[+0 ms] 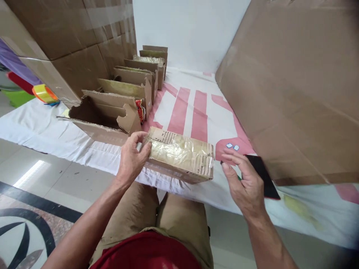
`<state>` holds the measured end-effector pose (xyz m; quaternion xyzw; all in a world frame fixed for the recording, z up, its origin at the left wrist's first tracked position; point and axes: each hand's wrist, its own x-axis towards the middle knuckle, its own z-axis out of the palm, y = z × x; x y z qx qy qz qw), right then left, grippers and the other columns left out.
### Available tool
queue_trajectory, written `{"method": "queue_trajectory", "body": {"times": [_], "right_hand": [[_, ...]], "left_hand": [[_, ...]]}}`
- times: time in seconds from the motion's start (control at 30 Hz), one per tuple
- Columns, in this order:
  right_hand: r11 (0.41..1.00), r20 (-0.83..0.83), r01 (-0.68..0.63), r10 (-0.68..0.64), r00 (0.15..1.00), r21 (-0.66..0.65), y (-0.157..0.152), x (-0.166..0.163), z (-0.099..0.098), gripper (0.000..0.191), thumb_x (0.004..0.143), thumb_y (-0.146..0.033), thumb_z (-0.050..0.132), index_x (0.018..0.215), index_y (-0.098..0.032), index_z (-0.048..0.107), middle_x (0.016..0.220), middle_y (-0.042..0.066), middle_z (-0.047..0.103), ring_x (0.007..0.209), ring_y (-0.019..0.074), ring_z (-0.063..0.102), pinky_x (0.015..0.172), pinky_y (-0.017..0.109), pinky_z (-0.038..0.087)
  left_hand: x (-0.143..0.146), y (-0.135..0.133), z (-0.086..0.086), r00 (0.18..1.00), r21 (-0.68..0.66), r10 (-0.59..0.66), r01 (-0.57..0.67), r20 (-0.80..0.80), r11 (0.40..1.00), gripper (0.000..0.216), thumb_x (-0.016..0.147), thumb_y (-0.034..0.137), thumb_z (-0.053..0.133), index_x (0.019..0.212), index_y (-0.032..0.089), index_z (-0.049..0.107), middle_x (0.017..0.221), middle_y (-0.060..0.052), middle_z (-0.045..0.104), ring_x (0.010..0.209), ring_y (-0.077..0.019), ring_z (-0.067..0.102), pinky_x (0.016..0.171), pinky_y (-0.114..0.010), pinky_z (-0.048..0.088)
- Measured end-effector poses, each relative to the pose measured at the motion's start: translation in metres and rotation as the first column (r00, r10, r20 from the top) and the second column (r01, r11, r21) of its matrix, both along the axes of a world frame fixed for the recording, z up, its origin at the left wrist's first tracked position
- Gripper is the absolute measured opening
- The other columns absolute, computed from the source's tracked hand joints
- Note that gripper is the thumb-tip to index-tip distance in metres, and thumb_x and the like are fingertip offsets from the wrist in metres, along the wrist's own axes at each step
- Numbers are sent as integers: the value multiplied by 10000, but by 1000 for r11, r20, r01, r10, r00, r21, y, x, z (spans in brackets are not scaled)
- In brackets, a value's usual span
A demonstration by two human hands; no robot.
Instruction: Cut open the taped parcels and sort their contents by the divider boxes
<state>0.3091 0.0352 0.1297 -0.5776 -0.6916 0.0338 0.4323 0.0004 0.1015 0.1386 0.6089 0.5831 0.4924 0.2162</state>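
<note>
A very large cardboard carton [294,86] fills the view from twelve to three o'clock, its flat brown side leaning over the white cloth [42,127] that is spread on the floor and printed with broad red stripes. A second stack of big taped cartons [70,37] takes the ten to eleven o'clock corner. Along its foot a row of small open cardboard boxes [131,80] runs from the centre up toward twelve o'clock; the nearest one [98,119], at nine o'clock of the centre, is torn and gapes open, with a red packet showing at its right edge.

Just below the centre lies a flat cardboard bundle wrapped in clear film [179,158], resting at the near edge of the cloth. The left hand [131,158] grips its left end, fingers [146,149] curled over the top and thumb at the upper corner, pinching the bundle.

The right hand [246,183], at four o'clock, is just right of the bundle and apart from it; its fingers are loosely spread and extended, lying on a dark flat phone-like slab [263,175]. Two tiny pale tags [232,146] lie on the cloth just above it.

At nine o'clock, far left, a roll of yellow tape [45,93] sits beside a green basin [17,98].
</note>
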Motion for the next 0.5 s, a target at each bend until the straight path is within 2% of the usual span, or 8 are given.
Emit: {"method": "queue_trajectory", "body": {"times": [0.1,0.2,0.33,0.5], "right_hand": [[977,150,117,-91,984,-177,-17,46,-27,242,974,-406,563,1072,-244,714,1215,95,741,1142,284,689,973,449,527],[906,368,266,-136,920,-329,-35,82,-58,336,940,-459,525,1047,-220,736,1202,123,749,1080,325,695,878,473,541],[871,558,381,-157,815,-311,-47,94,-78,438,955,-445,481,1172,-152,722,1270,179,717,1094,369,674,860,504,535],[847,677,450,-158,719,-281,-38,89,-75,463,993,-333,388,1240,-69,677,1181,246,729,1010,423,686,801,558,536]], "left_hand": [[-1,2,2,986,23,22,-18,-166,1000,166,813,271,622,951,219,698,909,-37,730,871,-232,648,839,-381,496],[-1,3,-1,974,83,26,-7,-224,997,166,806,248,601,923,216,714,922,-47,753,871,-243,662,835,-387,507],[2,0,-9,980,176,47,-12,-195,984,242,843,242,596,1046,207,723,1027,-56,765,964,-238,679,909,-387,520],[5,-4,-21,996,185,64,-50,-67,981,351,882,261,618,1223,192,668,1123,-70,740,995,-207,678,936,-365,537]]}}
